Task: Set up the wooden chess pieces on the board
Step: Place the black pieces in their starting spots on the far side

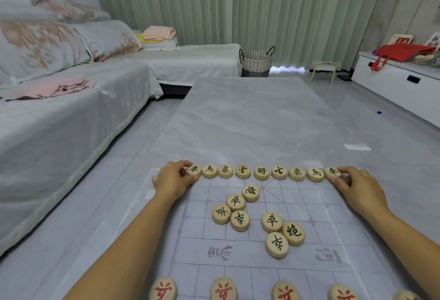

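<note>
A thin chess board sheet (309,204) lies on the grey table. Along its far edge runs a row of several round wooden pieces with dark characters. My left hand (172,180) pinches the leftmost piece (194,170) of that row. My right hand (354,186) pinches the rightmost piece (332,172). Several more dark-lettered pieces lie loose in two clusters in the board's middle, one around (234,209) and one around (281,233). Several red-lettered pieces (223,289) line the near edge, partly cut off by the frame.
The grey marble-look table (262,114) stretches far beyond the board. A covered sofa (71,109) stands to the left, a woven basket (256,61) at the back, and a white low cabinet (400,85) with a red bag to the right.
</note>
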`<state>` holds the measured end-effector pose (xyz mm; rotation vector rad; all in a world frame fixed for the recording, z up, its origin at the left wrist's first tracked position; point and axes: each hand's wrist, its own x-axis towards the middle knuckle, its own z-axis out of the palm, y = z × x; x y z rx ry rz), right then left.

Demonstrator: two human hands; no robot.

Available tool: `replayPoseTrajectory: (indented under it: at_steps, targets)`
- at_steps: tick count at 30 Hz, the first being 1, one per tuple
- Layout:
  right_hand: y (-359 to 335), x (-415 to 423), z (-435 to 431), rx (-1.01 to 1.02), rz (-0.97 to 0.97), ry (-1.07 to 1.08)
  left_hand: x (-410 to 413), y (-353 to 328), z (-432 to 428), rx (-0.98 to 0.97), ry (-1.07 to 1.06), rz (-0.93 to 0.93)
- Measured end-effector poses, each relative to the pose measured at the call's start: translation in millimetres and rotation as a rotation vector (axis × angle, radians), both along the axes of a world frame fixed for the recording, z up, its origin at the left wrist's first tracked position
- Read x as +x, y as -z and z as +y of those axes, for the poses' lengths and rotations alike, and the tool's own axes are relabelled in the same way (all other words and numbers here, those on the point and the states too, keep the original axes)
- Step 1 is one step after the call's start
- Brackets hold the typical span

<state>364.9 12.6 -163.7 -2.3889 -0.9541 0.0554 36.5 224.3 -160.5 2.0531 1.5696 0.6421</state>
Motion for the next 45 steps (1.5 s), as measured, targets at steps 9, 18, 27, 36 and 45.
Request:
replayPoseTrajectory:
  at_steps: [9,18,27,36,45]
  targets:
    - [-2,-3,0,-0.014,-0.004,0.005,1,3,1,0.032,-0.021,0.013]
    - [-3,-4,0,-0.007,-0.004,0.009,3,4,1,0.065,-0.054,-0.005]
    - [0,0,0,-0.016,-0.005,0.008,4,5,1,0.070,-0.060,-0.021]
    - [-1,-1,0,-0.013,0.009,0.012,0,6,-4,0.030,-0.073,-0.138]
    - [-1,-2,1,0.096,0.069,0.040,-7,3,-13,0.102,-0.099,-0.474]
